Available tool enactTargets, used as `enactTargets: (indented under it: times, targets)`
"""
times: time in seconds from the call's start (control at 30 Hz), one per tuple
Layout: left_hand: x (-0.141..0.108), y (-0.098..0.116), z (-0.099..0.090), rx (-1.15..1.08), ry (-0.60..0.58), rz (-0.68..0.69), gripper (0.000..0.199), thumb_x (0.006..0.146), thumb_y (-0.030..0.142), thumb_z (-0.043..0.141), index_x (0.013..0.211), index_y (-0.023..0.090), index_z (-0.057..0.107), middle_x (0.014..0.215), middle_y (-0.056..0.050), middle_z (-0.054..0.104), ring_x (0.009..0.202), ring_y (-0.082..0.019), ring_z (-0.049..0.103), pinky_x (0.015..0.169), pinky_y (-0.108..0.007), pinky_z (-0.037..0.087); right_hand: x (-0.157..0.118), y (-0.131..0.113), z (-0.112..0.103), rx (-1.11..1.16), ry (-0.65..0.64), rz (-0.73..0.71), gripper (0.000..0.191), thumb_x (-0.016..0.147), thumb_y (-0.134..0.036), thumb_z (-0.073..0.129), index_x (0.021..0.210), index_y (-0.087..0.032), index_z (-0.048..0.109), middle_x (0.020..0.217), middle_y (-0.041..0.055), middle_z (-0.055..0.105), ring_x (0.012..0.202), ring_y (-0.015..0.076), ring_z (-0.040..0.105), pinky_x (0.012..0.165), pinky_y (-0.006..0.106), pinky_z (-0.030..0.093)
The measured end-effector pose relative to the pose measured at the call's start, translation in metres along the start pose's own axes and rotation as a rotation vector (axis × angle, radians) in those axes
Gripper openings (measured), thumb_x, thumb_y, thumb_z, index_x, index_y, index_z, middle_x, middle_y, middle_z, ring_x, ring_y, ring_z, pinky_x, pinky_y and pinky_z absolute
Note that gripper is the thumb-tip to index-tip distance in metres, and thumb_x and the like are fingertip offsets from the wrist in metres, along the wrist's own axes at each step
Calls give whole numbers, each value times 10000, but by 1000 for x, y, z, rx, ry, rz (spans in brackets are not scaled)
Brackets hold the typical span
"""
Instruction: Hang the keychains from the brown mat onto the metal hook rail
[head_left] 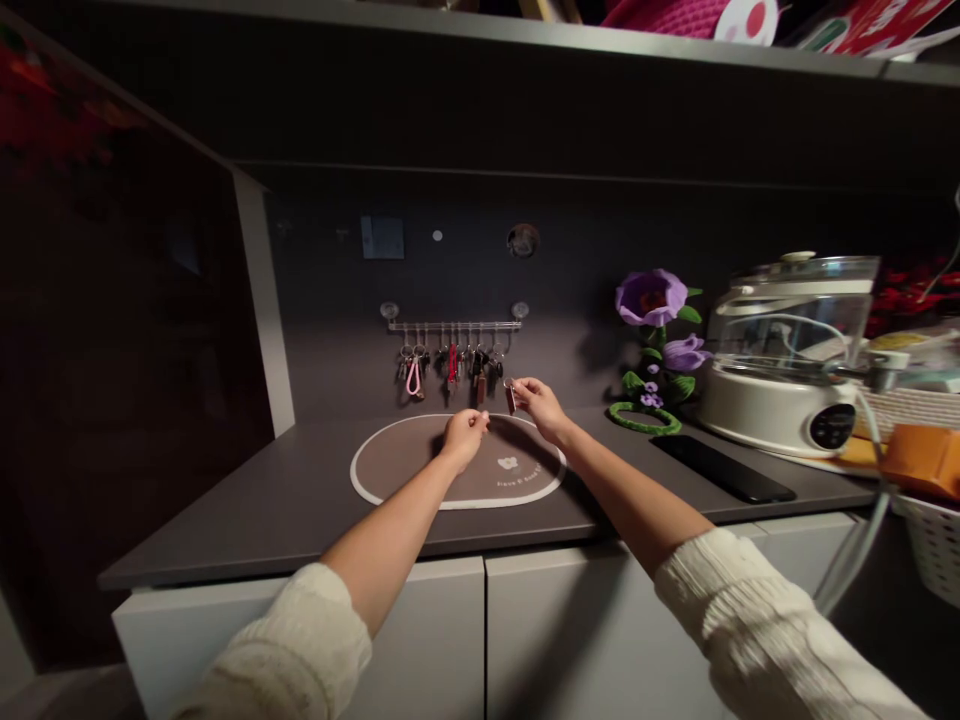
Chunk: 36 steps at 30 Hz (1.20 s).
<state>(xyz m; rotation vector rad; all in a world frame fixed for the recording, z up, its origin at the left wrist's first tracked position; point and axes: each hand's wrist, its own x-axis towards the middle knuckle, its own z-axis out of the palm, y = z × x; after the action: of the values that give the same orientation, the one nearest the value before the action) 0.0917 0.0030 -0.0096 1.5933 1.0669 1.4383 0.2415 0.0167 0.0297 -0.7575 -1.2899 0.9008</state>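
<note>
My right hand is closed in a pinch on a small keychain with a metal ring and a brownish tag hanging down. Left of it, my left hand hovers over the mat with its fingertips pressed together; whatever is in them, if anything, is too small to make out. Just behind both hands, a clear hook rail is fixed to the wall by suction cups. Several keys hang from its hooks, among them a pink loop and a red cord. Below lies a brown oval mat with a white rim.
On the right of the dark countertop lie a black phone and a purple crocheted flower on a green ring base. Beyond stands a white appliance with a clear top. A shelf overhangs the counter.
</note>
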Motion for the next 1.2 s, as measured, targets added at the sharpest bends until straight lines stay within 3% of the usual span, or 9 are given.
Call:
enactTargets:
  times: [0.17, 0.33, 0.5, 0.77, 0.93, 1.2]
  targets:
    - [4, -10, 3, 130, -37, 25, 257, 750, 350, 480, 663, 127, 573, 556, 1, 539, 470, -71, 434, 469, -194, 312, 35, -22, -3, -28, 117, 18, 208, 686, -344, 581, 644, -149, 519, 580, -12, 543, 495, 49, 434, 471, 172, 334]
    - [5, -13, 4, 204, -67, 54, 253, 759, 334, 461, 649, 132, 567, 549, 2, 540, 486, -77, 450, 483, -196, 316, 63, -43, 1, 41, 254, 113, 62, 750, -202, 495, 709, -157, 504, 582, -19, 547, 511, 55, 508, 459, 163, 348]
    - [5, -12, 4, 205, -82, 32, 245, 767, 321, 455, 659, 130, 564, 559, -2, 541, 486, -74, 446, 473, -193, 311, 79, -51, 7, 32, 309, 204, 59, 775, -174, 451, 751, -170, 505, 575, -40, 541, 462, 49, 495, 455, 179, 346]
    - [9, -17, 4, 214, -80, 46, 247, 765, 323, 461, 650, 132, 568, 551, 1, 543, 488, -73, 451, 478, -194, 314, 85, -51, 14, 31, 337, 264, 144, 748, -115, 424, 650, -151, 522, 448, -39, 461, 443, 60, 485, 464, 187, 357]
    - [9, -17, 4, 202, -83, 33, 246, 767, 327, 454, 655, 137, 561, 565, 1, 548, 492, -75, 459, 490, -200, 322, 83, -47, 11, 43, 349, 274, 179, 734, -78, 398, 704, -152, 559, 442, -36, 468, 461, 62, 503, 478, 180, 374]
    - [8, -15, 4, 196, -66, 16, 236, 766, 318, 464, 642, 140, 556, 563, 4, 552, 490, -71, 458, 491, -192, 328, 81, -38, 8, 42, 350, 261, 102, 754, -142, 443, 689, -159, 519, 490, -29, 509, 466, 64, 510, 462, 172, 376]
